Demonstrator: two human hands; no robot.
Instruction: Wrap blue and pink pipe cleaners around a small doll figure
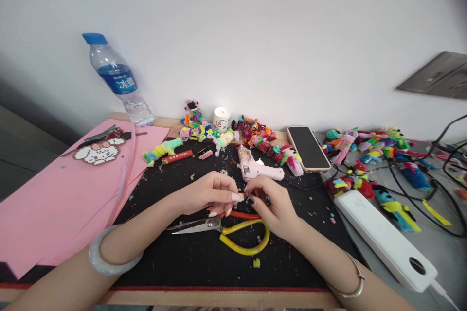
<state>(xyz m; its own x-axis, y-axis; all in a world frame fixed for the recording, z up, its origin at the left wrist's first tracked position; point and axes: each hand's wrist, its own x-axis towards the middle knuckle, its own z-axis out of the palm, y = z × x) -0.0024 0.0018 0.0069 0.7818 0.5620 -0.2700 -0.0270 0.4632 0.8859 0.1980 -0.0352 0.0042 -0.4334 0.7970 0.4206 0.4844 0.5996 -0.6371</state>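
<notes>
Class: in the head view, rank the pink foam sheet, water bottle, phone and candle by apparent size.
1. pink foam sheet
2. water bottle
3. phone, though it lies foreshortened, so second and third are unsure
4. candle

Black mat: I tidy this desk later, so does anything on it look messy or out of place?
Yes. Small coloured scraps are scattered across the black mat, around the scissors and the pink glue gun, which lies on its side.
</notes>
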